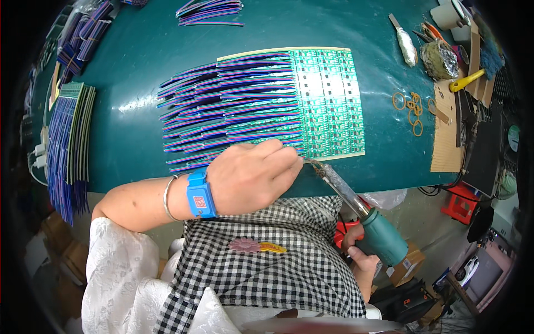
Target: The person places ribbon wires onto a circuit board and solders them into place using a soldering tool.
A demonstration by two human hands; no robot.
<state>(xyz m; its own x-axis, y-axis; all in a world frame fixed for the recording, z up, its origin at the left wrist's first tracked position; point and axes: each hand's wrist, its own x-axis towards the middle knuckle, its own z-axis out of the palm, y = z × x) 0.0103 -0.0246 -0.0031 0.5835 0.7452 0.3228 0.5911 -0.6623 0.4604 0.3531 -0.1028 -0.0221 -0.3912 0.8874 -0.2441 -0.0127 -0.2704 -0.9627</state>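
A green circuit board panel [328, 106] lies on the table, with rows of small boards in it. Flat multicoloured ribbon cables [233, 103] run from its left part out to the left in rows. My left hand [253, 172] is closed in a pinch at the panel's near edge, on a ribbon cable that its fingers mostly hide. A blue strap and a metal bangle are on that wrist. Wrapped around the green handle of a soldering iron [384, 239], my right hand [359, 253] is partly hidden by it. The iron's tip is beside my left fingertips, at the panel's near edge.
Loose ribbon cables [208, 12] lie at the far edge. Panels with cables attached [69, 139] are stacked at left. On the right are rubber bands [414, 111], a foil-wrapped tin [439, 58], a wrapped blade [406, 47], a yellow-handled tool [467, 80] and cardboard [445, 139].
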